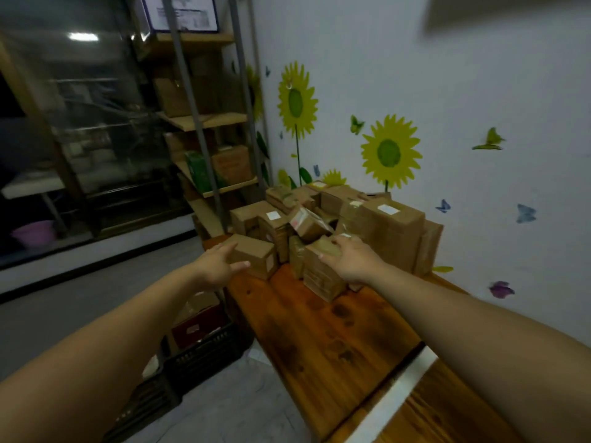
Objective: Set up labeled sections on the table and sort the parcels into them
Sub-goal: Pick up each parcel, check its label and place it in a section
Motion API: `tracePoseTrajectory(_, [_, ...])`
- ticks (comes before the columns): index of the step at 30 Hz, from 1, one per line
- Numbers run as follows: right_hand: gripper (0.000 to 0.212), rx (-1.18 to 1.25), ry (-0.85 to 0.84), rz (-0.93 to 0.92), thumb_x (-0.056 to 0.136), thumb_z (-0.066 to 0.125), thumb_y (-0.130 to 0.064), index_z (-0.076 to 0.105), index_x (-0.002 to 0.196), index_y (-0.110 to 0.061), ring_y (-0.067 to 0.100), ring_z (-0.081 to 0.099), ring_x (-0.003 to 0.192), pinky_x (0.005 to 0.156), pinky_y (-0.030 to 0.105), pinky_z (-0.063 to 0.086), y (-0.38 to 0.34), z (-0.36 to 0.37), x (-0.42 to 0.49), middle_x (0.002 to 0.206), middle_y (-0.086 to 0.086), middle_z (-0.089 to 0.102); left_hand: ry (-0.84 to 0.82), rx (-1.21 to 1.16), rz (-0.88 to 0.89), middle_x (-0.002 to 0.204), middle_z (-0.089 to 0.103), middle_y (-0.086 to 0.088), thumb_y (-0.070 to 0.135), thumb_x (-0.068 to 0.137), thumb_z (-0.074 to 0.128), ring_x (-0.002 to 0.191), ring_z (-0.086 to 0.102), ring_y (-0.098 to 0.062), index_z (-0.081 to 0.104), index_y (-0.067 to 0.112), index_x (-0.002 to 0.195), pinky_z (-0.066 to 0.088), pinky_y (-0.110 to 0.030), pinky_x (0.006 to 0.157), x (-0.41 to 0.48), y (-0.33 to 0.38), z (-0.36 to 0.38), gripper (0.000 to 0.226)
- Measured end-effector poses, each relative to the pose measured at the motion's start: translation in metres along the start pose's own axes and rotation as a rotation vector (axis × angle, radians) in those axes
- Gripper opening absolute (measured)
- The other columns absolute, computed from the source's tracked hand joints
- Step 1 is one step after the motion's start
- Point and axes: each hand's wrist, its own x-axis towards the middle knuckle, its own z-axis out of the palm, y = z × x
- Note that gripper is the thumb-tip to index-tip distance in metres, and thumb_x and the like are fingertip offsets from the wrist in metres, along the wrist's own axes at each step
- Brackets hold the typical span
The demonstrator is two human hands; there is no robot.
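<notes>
A heap of brown cardboard parcels fills the far end of the wooden table, against the wall. My left hand is spread open beside a small parcel at the table's left edge, its fingers touching the box's near side. My right hand lies over the top of a taped parcel at the front of the heap, fingers curled onto it. A white strip crosses the near part of the table.
A metal shelf rack with more boxes stands behind the table on the left. On the floor beside the table sit a black crate and a red box. The wall with sunflower stickers runs along the table's right side.
</notes>
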Motion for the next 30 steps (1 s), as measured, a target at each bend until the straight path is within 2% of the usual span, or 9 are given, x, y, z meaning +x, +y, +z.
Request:
tracePoseTrajectory(2, [0.074,-0.018,0.029,-0.004,0.090,0.042,-0.065,0.027,0.149,-0.022,0.035,0.036,0.134,0.104,0.042,0.036,-0.018,0.010,0.038,0.152,0.012,0.028,0.001,-0.015,0.028,0.157,0.011,-0.008,0.044,0.092,0.049,0.143,0.012,-0.028,0.014,0.024,0.149,0.018,-0.048,0.115,0.038,-0.018,-0.015,0.070])
tracePoseTrajectory(7, [0.074,-0.022,0.093,0.059,0.090,0.044,-0.064,0.029,0.149,-0.022,0.036,0.041,0.128,0.100,0.041,0.038,-0.061,0.027,0.128,0.145,0.017,0.035,-0.021,-0.079,0.069,0.157,0.011,-0.007,0.046,0.092,0.050,0.142,0.016,-0.028,0.012,0.025,0.150,0.021,-0.046,0.114,0.131,-0.053,-0.056,0.073])
tracePoseTrajectory(14, [0.073,0.000,0.110,0.199,0.089,0.046,-0.063,0.031,0.148,-0.023,0.038,0.040,0.129,0.104,0.042,0.037,-0.088,0.032,0.222,0.145,0.017,0.035,-0.123,-0.159,0.142,0.156,0.015,-0.008,0.039,0.093,0.049,0.138,0.025,-0.032,0.014,0.027,0.149,0.029,-0.050,0.110,0.247,-0.072,-0.108,0.068])
tracePoseTrajectory(23, [0.072,0.037,0.171,0.301,0.090,0.047,-0.059,0.029,0.148,-0.020,0.037,0.042,0.129,0.105,0.041,0.038,-0.063,0.024,0.349,0.144,0.017,0.036,-0.159,-0.046,0.225,0.156,0.018,-0.007,0.045,0.091,0.052,0.140,0.022,-0.027,0.017,0.023,0.149,0.023,-0.041,0.112,0.430,-0.044,-0.094,0.071])
tracePoseTrajectory(27, [0.075,0.085,0.124,0.379,0.090,0.045,-0.062,0.026,0.148,-0.019,0.036,0.047,0.123,0.099,0.041,0.042,-0.044,0.030,0.396,0.142,0.017,0.041,-0.238,-0.035,0.261,0.152,0.027,-0.010,0.042,0.091,0.054,0.135,0.034,-0.028,0.018,0.019,0.149,0.030,-0.040,0.110,0.499,-0.028,-0.079,0.072])
tracePoseTrajectory(30, [0.085,0.155,0.069,0.465,0.088,0.045,-0.065,0.017,0.151,-0.015,0.036,0.051,0.119,0.093,0.040,0.045,-0.031,0.037,0.419,0.139,0.017,0.048,-0.292,-0.049,0.276,0.147,0.036,-0.012,0.039,0.090,0.057,0.127,0.043,-0.027,0.019,0.016,0.148,0.034,-0.034,0.105,0.542,-0.015,-0.065,0.073])
